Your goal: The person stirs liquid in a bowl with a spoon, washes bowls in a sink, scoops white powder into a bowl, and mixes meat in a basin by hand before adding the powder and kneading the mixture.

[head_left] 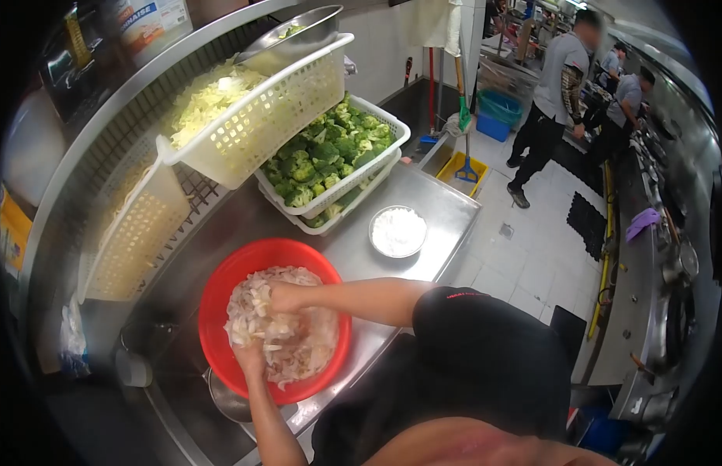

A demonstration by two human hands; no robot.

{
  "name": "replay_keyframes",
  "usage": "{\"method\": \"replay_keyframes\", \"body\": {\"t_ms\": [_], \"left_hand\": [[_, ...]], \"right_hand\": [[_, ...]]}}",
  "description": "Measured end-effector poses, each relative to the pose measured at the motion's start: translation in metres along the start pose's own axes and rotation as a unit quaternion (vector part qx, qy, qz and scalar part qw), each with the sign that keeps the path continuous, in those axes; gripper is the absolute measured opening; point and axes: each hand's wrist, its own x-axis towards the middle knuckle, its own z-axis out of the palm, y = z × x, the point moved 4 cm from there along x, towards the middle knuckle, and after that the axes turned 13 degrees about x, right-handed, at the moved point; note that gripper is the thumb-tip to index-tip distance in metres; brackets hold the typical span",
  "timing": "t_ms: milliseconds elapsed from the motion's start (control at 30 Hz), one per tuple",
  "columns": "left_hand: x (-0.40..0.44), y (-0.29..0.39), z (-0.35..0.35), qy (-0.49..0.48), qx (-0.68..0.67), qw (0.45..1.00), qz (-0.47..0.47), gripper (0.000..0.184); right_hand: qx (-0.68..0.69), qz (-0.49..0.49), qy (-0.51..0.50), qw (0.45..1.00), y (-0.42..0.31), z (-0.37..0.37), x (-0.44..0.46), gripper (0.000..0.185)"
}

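A red plastic basin (213,346) on the steel counter holds many pale, wet, raw-looking slices (307,361). Whether they are meat or seafood, I cannot tell. Both my hands are down inside the basin. My right hand (283,297) comes in from the upper right, its fingers closed into a heap of the slices and partly covered by them. At the near left side of the heap, my left hand (250,353) cups slices, with most of its fingers hidden beneath them. Right of the basin stands a metal bowl (398,252) of white powder.
Stacked white baskets (400,132) of broccoli stand behind the basin. On the rack are a basket (252,116) of shredded pale vegetable and a metal bowl (330,23). Another metal bowl (225,400) lies partly under the basin. Several people stand along the kitchen aisle.
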Motion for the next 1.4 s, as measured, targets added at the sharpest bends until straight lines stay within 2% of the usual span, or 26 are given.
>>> {"method": "replay_keyframes", "body": {"t_ms": [33, 100, 200, 233, 267, 300, 367, 400, 433, 467, 500, 533, 600, 633, 667, 733, 800, 900, 933, 1033, 1100, 1200, 1267, 1300, 1333, 1400], "left_hand": [[0.003, 0.0, 0.002, -0.011, 0.019, 0.999, 0.048, 0.053], [0.005, 0.006, 0.0, -0.019, 0.063, 0.993, 0.102, 0.057], [0.007, 0.011, -0.005, -0.079, 0.12, 0.987, 0.071, 0.062], [0.001, 0.016, -0.011, -0.026, 0.208, 0.969, 0.13, 0.057], [0.014, -0.026, -0.02, -0.102, 0.214, 0.967, 0.097, 0.069], [0.011, -0.023, -0.023, -0.086, 0.336, 0.927, 0.146, 0.083], [0.035, -0.096, -0.028, -0.083, 0.254, 0.961, 0.075, 0.108], [0.03, -0.113, -0.021, -0.054, 0.189, 0.974, -0.111, 0.117], [0.038, -0.116, -0.01, -0.072, 0.235, 0.955, -0.165, 0.121], [0.045, -0.103, 0.005, -0.043, 0.107, 0.975, -0.188, 0.112], [0.043, -0.092, 0.017, -0.017, -0.025, 0.978, -0.206, 0.104], [0.034, -0.092, 0.02, -0.009, -0.029, 0.975, -0.22, 0.104], [0.041, -0.088, 0.021, -0.153, -0.05, 0.949, -0.272, 0.069], [0.041, -0.115, 0.027, -0.096, -0.173, 0.932, -0.305, 0.035], [0.03, -0.107, 0.028, -0.098, -0.174, 0.928, -0.313, 0.035], [0.03, -0.063, 0.019, -0.08, -0.333, 0.898, -0.276, 0.031], [0.031, -0.066, 0.018, -0.062, -0.333, 0.913, -0.225, 0.036], [0.036, -0.035, -0.004, -0.01, -0.108, 0.986, -0.129, 0.031], [0.035, -0.037, -0.01, -0.01, -0.108, 0.985, -0.132, 0.031], [0.036, -0.025, -0.04, 0.041, 0.252, 0.952, -0.169, 0.044], [0.052, -0.047, -0.043, 0.032, 0.251, 0.951, -0.176, 0.047], [0.079, -0.104, -0.015, 0.064, 0.289, 0.935, -0.194, 0.05], [0.099, -0.107, 0.002, 0.107, 0.33, 0.917, -0.199, 0.052], [0.107, -0.104, 0.016, 0.036, 0.098, 0.962, -0.253, 0.059], [0.108, -0.094, 0.028, -0.041, -0.141, 0.945, -0.294, 0.067], [0.095, -0.061, 0.02, -0.054, -0.169, 0.952, -0.249, 0.052]], "right_hand": [[-0.001, -0.026, 0.019, 0.999, -0.004, -0.001, 0.003, 0.032], [-0.217, -0.016, 0.023, 0.976, 0.003, 0.004, 0.017, 0.037], [-0.092, -0.164, -0.054, 0.981, 0.051, -0.001, 0.039, 0.035], [0.077, 0.025, -0.152, 0.985, 0.045, -0.014, 0.015, 0.032], [-0.077, 0.223, -0.204, 0.95, 0.067, -0.017, 0.031, 0.028], [-0.138, 0.191, -0.205, 0.95, 0.072, -0.02, 0.035, 0.038], [-0.265, 0.128, -0.196, 0.935, 0.08, -0.028, 0.044, 0.06], [-0.179, 0.118, -0.125, 0.969, 0.098, -0.019, 0.041, 0.077], [-0.071, 0.123, -0.103, 0.985, 0.105, -0.003, 0.046, 0.079], [-0.072, 0.121, -0.129, 0.981, 0.106, 0.017, 0.057, 0.079], [0.109, 0.242, -0.091, 0.96, 0.12, 0.032, 0.056, 0.075], [0.284, 0.357, -0.036, 0.889, 0.134, 0.044, 0.046, 0.071], [0.325, 0.31, -0.073, 0.89, 0.12, 0.051, 0.058, 0.059], [0.225, 0.285, -0.074, 0.929, 0.103, 0.043, 0.06, 0.056], [0.122, 0.261, -0.074, 0.955, 0.093, 0.036, 0.054, 0.053], [0.224, 0.203, -0.095, 0.948, 0.097, 0.034, 0.072, 0.05], [0.238, 0.224, -0.006, 0.945, 0.068, 0.025, 0.068, 0.046], [0.106, 0.156, -0.058, 0.98, 0.029, 0.007, 0.06, 0.037], [0.038, 0.118, -0.085, 0.989, 0.023, 0.001, 0.058, 0.032], [-0.029, 0.074, -0.071, 0.994, 0.066, -0.039, 0.085, 0.033], [-0.125, 0.115, -0.091, 0.981, 0.049, -0.048, 0.094, 0.05], [-0.042, 0.154, -0.019, 0.987, 0.097, -0.039, 0.122, 0.066], [-0.19, 0.132, -0.013, 0.973, 0.137, -0.015, 0.146, 0.082], [0.06, 0.198, -0.035, 0.978, 0.167, 0.005, 0.156, 0.079], [0.187, 0.223, -0.048, 0.956, 0.171, 0.014, 0.156, 0.078], [0.385, 0.257, -0.088, 0.882, 0.153, 0.03, 0.144, 0.073]]}}
